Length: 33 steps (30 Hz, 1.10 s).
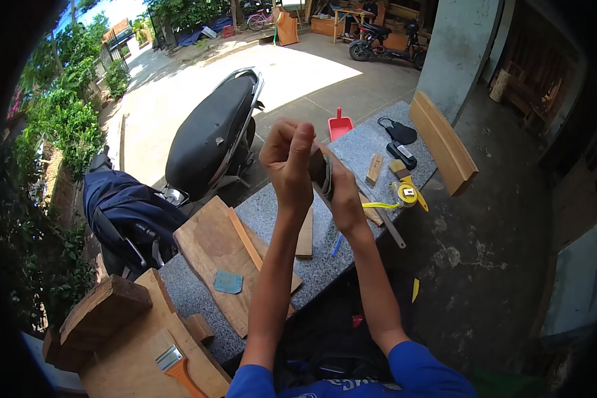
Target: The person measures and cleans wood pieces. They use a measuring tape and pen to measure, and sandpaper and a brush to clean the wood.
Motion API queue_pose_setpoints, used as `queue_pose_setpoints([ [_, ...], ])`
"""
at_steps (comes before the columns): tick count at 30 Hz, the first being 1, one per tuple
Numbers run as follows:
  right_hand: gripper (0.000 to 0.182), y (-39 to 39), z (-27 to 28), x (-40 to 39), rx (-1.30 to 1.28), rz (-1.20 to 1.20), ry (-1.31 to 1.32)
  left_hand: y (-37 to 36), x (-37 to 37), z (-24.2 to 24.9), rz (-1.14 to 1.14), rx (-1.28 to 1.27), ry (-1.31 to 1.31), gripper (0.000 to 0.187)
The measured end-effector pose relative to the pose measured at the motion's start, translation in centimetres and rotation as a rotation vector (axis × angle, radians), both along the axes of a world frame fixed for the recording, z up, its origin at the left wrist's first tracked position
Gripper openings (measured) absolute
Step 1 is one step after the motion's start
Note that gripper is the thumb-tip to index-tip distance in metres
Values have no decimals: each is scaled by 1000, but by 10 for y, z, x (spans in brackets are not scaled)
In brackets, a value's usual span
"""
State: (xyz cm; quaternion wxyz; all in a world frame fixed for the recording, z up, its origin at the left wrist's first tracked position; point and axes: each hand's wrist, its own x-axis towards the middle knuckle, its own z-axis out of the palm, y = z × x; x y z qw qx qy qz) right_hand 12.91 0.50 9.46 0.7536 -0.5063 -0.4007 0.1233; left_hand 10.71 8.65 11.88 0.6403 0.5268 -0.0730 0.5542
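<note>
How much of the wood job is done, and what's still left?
Some shaping looks done: the long board has straight edges. Right now, the right hand holds a small folded thing; the left hand is up close beside it. Joining may be left, if it's needed: the thin strip just lies on the wide board. I can't tell how much more.

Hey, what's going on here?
Someone in a blue shirt has their left hand and right hand raised close together above a speckled table; the right grips a small greyish piece, too unclear to name. A wooden board and a tape measure, yellow tape out, lie there; a scooter stands beyond.
</note>
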Motion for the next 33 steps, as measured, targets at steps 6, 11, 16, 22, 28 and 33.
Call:
queue_pose_setpoints([
  [6,55,8,-67,33,-264,-34,113,3,2,-6,182,58,-48,26],
  [11,55,0,37,17,75,-2,-215,-27,11,10,123,-46,33,14],
  [16,57,-7,-5,14,-26,-159,-126,-27,11,6,-30,-56,-92,13],
  [22,53,-15,50,1,3,-111,8,-36,6,8,-173,-44,-97,12],
  [28,54,-7,3,16,-68,-65,178,-29,7,9,-264,-66,-106,12],
  [33,52,-16,37,11,-47,-175,-67,-37,16,7,-236,16,-115,11],
])
